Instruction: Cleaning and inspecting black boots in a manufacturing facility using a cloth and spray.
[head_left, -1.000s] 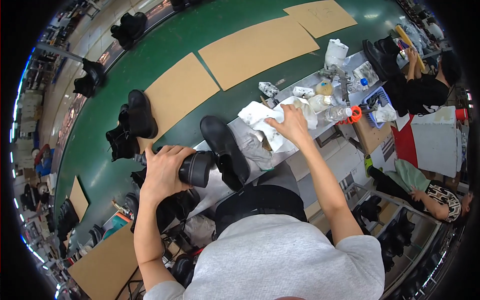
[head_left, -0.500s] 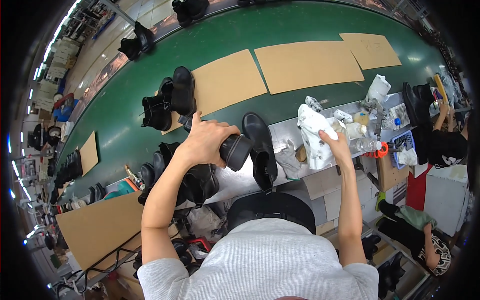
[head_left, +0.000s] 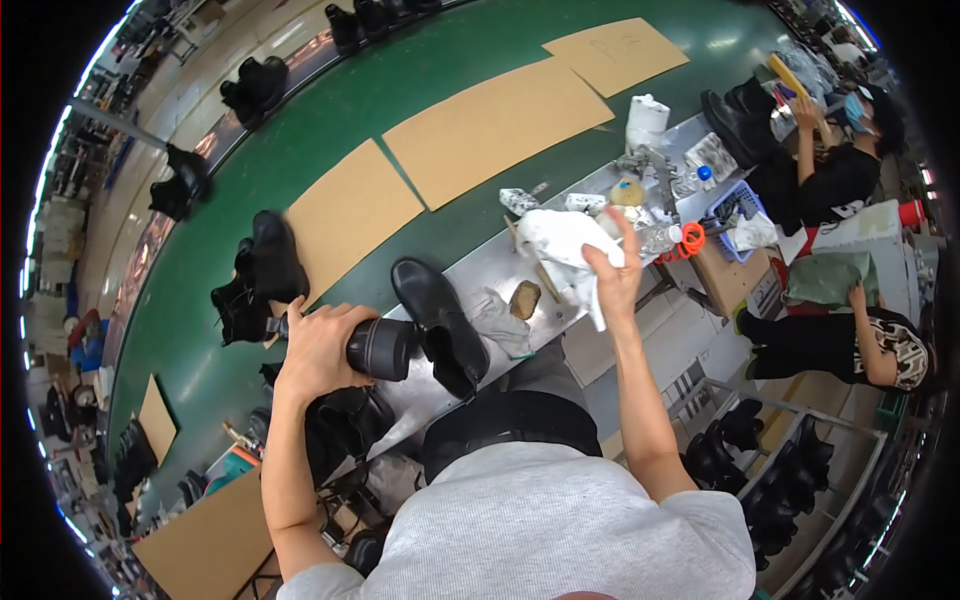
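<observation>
A black shoe (head_left: 381, 349) is gripped in my left hand (head_left: 322, 350), its thick heel turned to the right and its middle hidden under my fingers. My right hand (head_left: 618, 275) clutches a crumpled white cloth (head_left: 562, 240) with dark smudges, above the metal edge of the bench. Between my hands a black ankle boot (head_left: 437, 322) stands by itself, toe away from me, opening toward me. Right of that boot lie a grey rag (head_left: 503, 322) and a brown lump (head_left: 525, 299).
Cardboard sheets (head_left: 500, 130) lie along the green bench (head_left: 345, 130). Black boots (head_left: 275, 262) stand at left. Bottles, a white container (head_left: 647, 122) and a blue basket (head_left: 738, 205) crowd the right. A co-worker (head_left: 845, 170) sits beyond; another person (head_left: 880, 345) is at right.
The view has swung to the right, so the bench things sit farther left. The cloth has bunched up and hangs differently in my right hand. My left hand keeps hold of the shoe.
</observation>
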